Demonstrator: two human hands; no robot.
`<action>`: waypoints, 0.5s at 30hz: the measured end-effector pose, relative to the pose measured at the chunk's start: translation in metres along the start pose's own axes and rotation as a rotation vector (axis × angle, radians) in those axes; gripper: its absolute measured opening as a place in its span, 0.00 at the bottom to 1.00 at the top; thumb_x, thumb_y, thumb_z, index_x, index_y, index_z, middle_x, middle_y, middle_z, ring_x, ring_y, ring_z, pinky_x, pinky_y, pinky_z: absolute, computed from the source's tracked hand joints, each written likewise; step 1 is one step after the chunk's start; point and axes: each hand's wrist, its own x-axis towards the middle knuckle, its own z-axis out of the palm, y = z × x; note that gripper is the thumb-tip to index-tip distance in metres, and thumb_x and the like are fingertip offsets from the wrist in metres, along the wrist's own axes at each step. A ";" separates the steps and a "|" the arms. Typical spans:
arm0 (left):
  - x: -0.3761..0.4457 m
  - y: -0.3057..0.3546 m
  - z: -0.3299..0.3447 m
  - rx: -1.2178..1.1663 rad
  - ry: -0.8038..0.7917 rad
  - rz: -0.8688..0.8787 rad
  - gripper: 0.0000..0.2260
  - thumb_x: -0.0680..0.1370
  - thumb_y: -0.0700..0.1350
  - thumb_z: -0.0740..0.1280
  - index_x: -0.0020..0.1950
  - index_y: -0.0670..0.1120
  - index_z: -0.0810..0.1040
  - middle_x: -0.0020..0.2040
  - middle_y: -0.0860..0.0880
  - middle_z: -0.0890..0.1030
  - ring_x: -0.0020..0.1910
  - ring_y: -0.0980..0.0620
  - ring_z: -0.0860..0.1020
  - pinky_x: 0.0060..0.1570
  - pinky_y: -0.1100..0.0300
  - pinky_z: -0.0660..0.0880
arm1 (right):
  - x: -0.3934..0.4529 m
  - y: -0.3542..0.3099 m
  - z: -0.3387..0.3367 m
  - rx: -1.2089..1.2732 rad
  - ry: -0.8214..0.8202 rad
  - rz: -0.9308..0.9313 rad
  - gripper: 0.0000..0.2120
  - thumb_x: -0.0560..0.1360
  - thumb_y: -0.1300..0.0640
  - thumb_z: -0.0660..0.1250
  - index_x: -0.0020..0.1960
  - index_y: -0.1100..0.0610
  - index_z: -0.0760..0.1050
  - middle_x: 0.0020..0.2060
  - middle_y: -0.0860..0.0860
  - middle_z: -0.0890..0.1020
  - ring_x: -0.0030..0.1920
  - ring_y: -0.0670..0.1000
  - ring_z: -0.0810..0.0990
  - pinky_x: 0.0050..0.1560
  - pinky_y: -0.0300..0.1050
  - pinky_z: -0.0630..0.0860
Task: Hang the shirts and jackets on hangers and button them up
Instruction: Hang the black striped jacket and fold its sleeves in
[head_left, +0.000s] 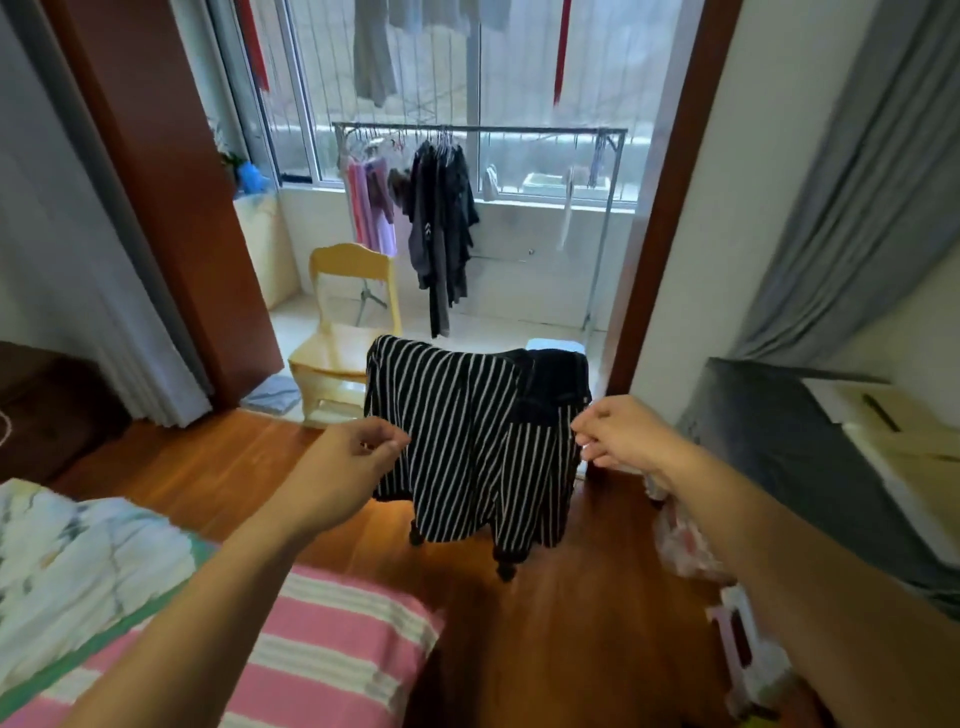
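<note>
The wooden floor (545, 649) is carrying a yellow chair (345, 338) near the doorway and a dark chair (506, 561) draped with a striped garment (457, 441). A folded blue cloth (272, 395) is lying beside the yellow chair.

Two bare forearms, no sleeves, hands (358, 457) unadorned

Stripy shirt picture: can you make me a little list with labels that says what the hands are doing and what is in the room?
garment: black-and-white striped shirt, held up spread out
left hand: pinches the shirt's left edge
right hand: pinches the shirt's right edge
hanger in shirt: none visible
behind shirt: yellow wooden chair
far back: metal clothes rack with dark clothes hanging
lower left: bed with pink striped sheet
floor: brown wood
</note>
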 end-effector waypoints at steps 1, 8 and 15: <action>0.017 0.000 0.006 0.003 -0.014 -0.010 0.07 0.83 0.49 0.66 0.49 0.53 0.84 0.44 0.55 0.85 0.44 0.53 0.83 0.44 0.56 0.77 | 0.016 0.002 -0.003 -0.020 -0.020 0.011 0.08 0.81 0.60 0.63 0.50 0.59 0.80 0.43 0.58 0.83 0.37 0.51 0.81 0.39 0.43 0.79; 0.134 -0.010 0.034 -0.343 -0.027 -0.066 0.09 0.83 0.43 0.65 0.52 0.47 0.86 0.51 0.48 0.86 0.52 0.48 0.84 0.58 0.49 0.78 | 0.139 0.042 -0.039 0.015 -0.043 0.148 0.07 0.82 0.63 0.62 0.47 0.59 0.78 0.39 0.55 0.81 0.34 0.48 0.81 0.34 0.37 0.78; 0.295 0.013 0.091 -0.094 -0.151 -0.085 0.07 0.83 0.48 0.65 0.52 0.52 0.83 0.47 0.50 0.85 0.50 0.45 0.82 0.58 0.45 0.77 | 0.237 0.067 -0.091 0.060 0.073 0.239 0.07 0.81 0.64 0.63 0.47 0.59 0.79 0.41 0.57 0.82 0.37 0.52 0.82 0.37 0.43 0.78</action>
